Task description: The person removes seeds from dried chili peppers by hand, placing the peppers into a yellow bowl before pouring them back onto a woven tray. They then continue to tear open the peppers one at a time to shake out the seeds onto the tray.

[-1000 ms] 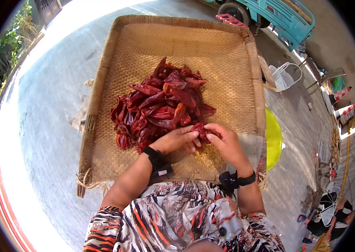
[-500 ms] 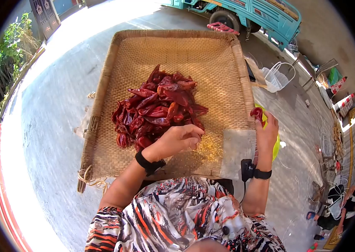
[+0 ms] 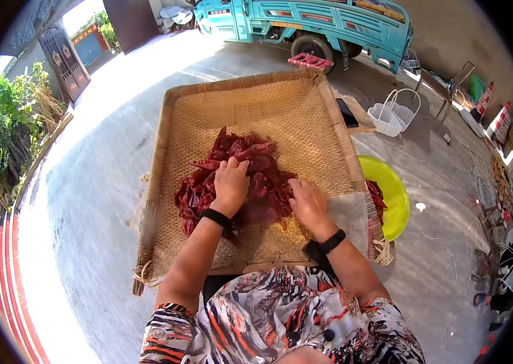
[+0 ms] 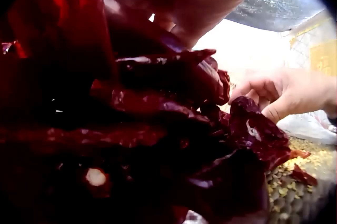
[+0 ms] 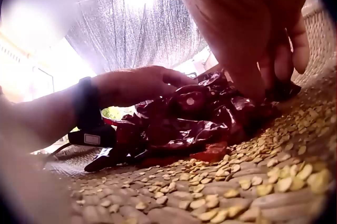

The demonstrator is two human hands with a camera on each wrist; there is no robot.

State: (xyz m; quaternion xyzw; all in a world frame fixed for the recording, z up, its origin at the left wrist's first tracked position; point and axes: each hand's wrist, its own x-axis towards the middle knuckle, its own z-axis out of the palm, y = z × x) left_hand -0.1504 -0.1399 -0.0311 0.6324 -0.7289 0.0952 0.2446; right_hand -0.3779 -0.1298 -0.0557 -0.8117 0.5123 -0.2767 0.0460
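Observation:
A heap of dried red chili peppers (image 3: 261,179) lies on a shallow woven tray (image 3: 296,100). My left hand (image 3: 231,184) rests on top of the heap, fingers spread over the peppers and bent down at the tips. At the heap's right side, my right hand (image 3: 309,206) reaches down with loosely bent fingers that touch the outer peppers. In the right wrist view, its fingers (image 5: 283,63) hang over the heap's edge with pale seeds (image 5: 263,182) scattered below. A dark, wrinkled pepper (image 4: 255,129) stands close to the right thumb in the left wrist view.
A yellow-green basin (image 3: 397,200) with red peppers stands beside the tray's right edge. Beyond are a white plastic basket (image 3: 393,115), a dark phone-like slab (image 3: 347,113) and a red-strapped stool (image 3: 311,62). A turquoise cargo vehicle (image 3: 329,24) is parked behind.
My right hand carried a red pepper to the basin on the right, then came back without it to the heap. My left hand moved forward onto the heap. The head view tilted up.

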